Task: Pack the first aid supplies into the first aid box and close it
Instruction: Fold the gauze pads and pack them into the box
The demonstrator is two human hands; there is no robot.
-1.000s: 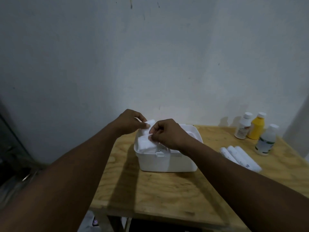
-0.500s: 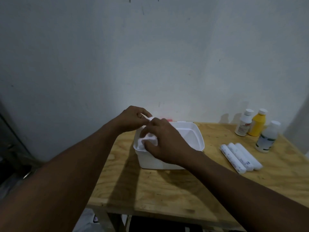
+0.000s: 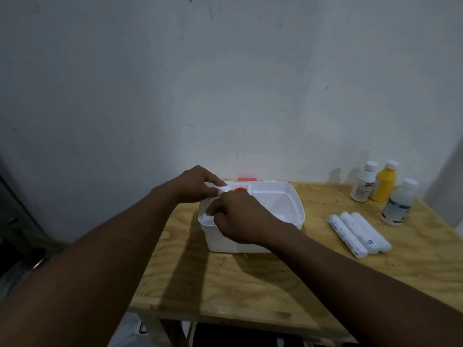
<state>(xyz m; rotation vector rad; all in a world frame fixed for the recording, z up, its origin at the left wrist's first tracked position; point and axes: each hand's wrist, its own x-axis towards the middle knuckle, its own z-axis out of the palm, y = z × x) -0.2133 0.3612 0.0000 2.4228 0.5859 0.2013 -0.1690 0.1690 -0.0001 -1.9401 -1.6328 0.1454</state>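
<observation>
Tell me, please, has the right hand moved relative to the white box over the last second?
Yes. The right hand has gone down from above the white box rim into its left end, pressing white cloth inside.

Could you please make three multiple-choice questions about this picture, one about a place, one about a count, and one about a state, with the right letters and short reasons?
1. Where do the wrapped white rolls lie?
A. inside the box
B. on the table, to the right of the box
C. on the floor

2. How many bottles stand at the far right of the table?
A. one
B. three
C. five

3. In what state is the white box?
A. open, with no lid on it
B. closed
C. lying on its side

Answers:
1. B: the rolls rest side by side on the wood, apart from the box.
2. B: a white bottle, a yellow bottle and a clear bottle stand there.
3. A: its inside shows, and the left hand and right hand press white cloth into its left end.
</observation>
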